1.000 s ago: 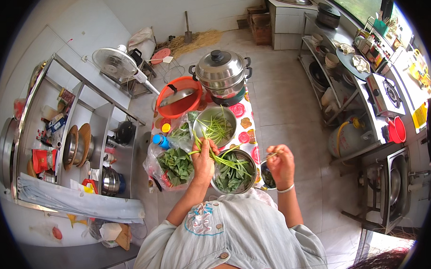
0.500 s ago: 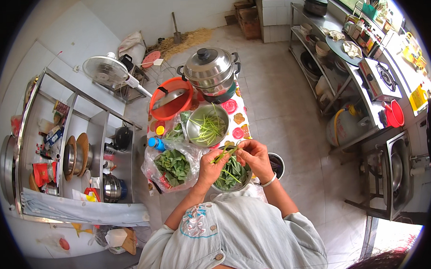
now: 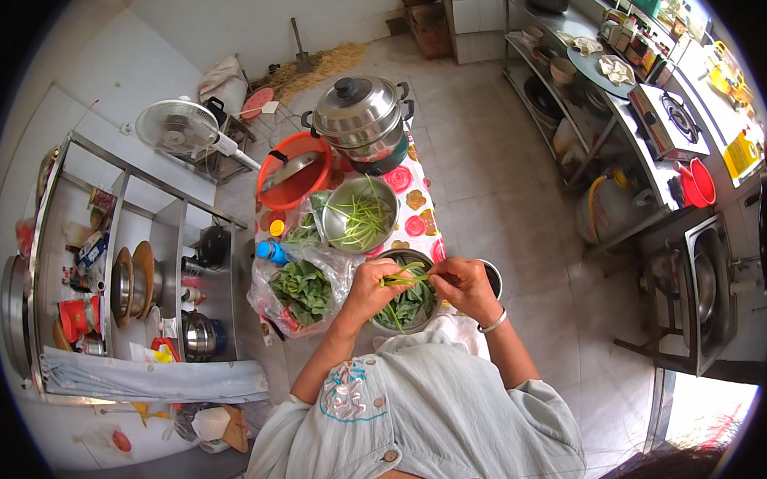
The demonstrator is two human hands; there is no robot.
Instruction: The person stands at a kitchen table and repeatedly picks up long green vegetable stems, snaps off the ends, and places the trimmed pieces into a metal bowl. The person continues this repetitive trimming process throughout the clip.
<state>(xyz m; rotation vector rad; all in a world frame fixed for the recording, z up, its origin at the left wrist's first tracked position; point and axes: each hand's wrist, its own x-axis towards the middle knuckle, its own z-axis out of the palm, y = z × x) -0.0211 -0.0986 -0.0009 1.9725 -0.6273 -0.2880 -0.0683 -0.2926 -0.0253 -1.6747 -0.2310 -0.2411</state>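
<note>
Green vegetable stems (image 3: 398, 279) are gripped in my left hand (image 3: 370, 288), held above a metal bowl. My right hand (image 3: 467, 289), with a bracelet at the wrist, pinches the other end of the stems. Leafy greens (image 3: 411, 308) and a few stems lie in the bowl (image 3: 402, 255) under my hands. Just beyond it stands a steel basin (image 3: 396, 207) holding a pile of trimmed green stems (image 3: 366, 223). Left of my left hand, a clear plastic bag (image 3: 343, 270) is spread around more leafy greens (image 3: 301, 291).
A lidded steel steamer pot (image 3: 358, 114) and an orange basin (image 3: 272, 195) stand on the far part of the flowered tablecloth (image 3: 417, 179). A blue-capped bottle (image 3: 271, 250) sits beside the bag. A small bin (image 3: 496, 279) is near my right hand. Shelves (image 3: 181, 238) line the left.
My hands still hold the stems over the bowl; the right has shifted slightly right and lower. The whole view has tilted a little, moving the table leftward.
</note>
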